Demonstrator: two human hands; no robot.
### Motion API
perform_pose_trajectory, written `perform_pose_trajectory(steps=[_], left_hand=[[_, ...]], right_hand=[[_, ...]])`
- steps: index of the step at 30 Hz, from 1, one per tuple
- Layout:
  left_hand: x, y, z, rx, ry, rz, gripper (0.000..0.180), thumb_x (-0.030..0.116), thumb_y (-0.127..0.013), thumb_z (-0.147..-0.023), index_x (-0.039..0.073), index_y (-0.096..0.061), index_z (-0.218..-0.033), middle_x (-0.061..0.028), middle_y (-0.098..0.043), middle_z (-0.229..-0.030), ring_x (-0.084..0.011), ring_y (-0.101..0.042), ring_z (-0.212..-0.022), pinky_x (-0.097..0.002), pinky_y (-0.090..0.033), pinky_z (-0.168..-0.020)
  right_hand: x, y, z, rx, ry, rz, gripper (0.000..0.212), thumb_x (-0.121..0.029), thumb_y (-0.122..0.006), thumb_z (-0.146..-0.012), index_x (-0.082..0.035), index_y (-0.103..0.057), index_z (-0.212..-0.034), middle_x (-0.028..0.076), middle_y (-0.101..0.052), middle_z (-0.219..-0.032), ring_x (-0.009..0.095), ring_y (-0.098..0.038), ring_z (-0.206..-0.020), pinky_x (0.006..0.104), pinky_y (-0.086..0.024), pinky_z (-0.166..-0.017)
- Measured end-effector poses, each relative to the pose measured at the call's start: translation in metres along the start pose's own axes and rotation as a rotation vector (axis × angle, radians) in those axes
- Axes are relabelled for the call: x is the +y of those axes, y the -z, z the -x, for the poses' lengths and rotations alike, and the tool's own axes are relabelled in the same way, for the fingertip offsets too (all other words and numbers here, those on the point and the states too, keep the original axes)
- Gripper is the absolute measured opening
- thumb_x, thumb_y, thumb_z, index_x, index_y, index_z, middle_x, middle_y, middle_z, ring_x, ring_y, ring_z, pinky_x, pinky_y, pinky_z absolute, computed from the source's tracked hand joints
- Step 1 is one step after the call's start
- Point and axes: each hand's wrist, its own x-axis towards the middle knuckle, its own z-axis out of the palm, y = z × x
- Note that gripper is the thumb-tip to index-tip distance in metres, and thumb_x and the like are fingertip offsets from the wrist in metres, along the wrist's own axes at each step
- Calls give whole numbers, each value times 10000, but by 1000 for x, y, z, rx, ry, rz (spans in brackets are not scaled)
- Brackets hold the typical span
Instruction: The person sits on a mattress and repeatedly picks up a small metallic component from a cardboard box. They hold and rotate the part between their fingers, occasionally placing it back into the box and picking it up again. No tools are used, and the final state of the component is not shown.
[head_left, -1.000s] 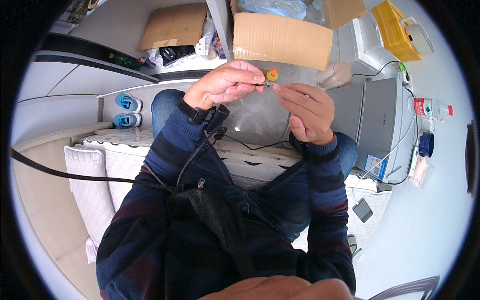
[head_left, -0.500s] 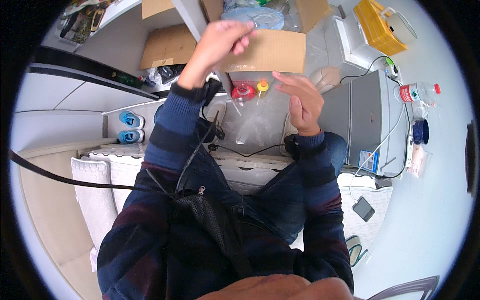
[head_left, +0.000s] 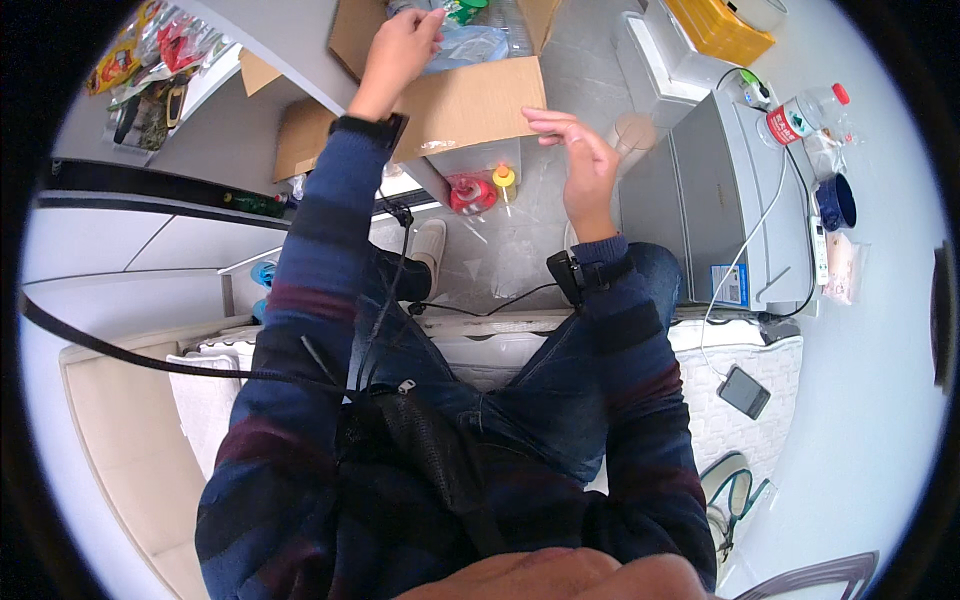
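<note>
An open cardboard box (head_left: 490,98) stands at the far middle, its near flap folded outward. Above its opening is my left hand (head_left: 398,58), fingers curled together; whatever they may hold cannot be made out. Inside the box lie a light-blue plastic bag (head_left: 470,48) and a green packet (head_left: 464,11), close to my left fingertips. My right hand (head_left: 588,165) is at the flap's right edge, palm turned inward and fingers stretched out, holding nothing. The fingertips overlap the flap's corner in view; whether they touch it is unclear.
Below the flap stand a red container (head_left: 471,195) and a yellow-topped bottle (head_left: 504,182). A grey cabinet (head_left: 690,200) is on the right, with a plastic bottle (head_left: 808,115) and a blue mug (head_left: 836,202) beyond. A cable (head_left: 490,312) crosses between my legs. Shelving (head_left: 215,120) borders the left.
The view has shifted, bringing more shelf into sight at the left. My left hand is farther over the box, near a green packet now visible. My right fingers have come to the flap's edge.
</note>
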Motion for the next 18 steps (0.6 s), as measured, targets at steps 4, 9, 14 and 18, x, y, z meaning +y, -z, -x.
perform_pose_trajectory(steps=[4, 9, 14, 18], left_hand=[[28, 9, 77, -298, 130, 540, 369, 358, -602, -1085, 6, -709, -1111, 32, -609, -718, -59, -542, -610, -235, -435, -558], [27, 21, 155, -503, 461, 979, 388, 319, -576, -1096, -37, -723, -1048, 48, -523, -609, -42, -407, -496, -236, -330, -492], [-4, 27, 178, -608, 537, 1250, 373, 316, -543, -1115, 81, -542, -826, 43, -451, -561, -44, -376, -434, -204, -321, -414], [-26, 42, 179, -639, 565, 1320, 365, 281, -578, -1098, 1, -614, -866, 50, -438, -566, -29, -350, -454, -206, -299, -438]], right_hand=[[-13, 3, -4, 3, 57, 127, 374, -186, -489, -1034, 68, -753, -1105, 203, -741, -1285, 248, -714, -1098, 337, -533, -937], [-35, -14, -5, -364, 542, 493, 292, -116, -595, -925, 35, -753, -1120, 201, -746, -1256, 308, -742, -997, 371, -581, -878], [-45, -44, 5, -572, 630, 540, 339, -109, -688, -827, 39, -743, -1127, 167, -753, -1233, 323, -747, -960, 393, -605, -823], [-43, -61, 6, -663, 605, 606, 333, -148, -698, -837, 35, -757, -1108, 148, -756, -1226, 311, -736, -961, 384, -592, -809]])
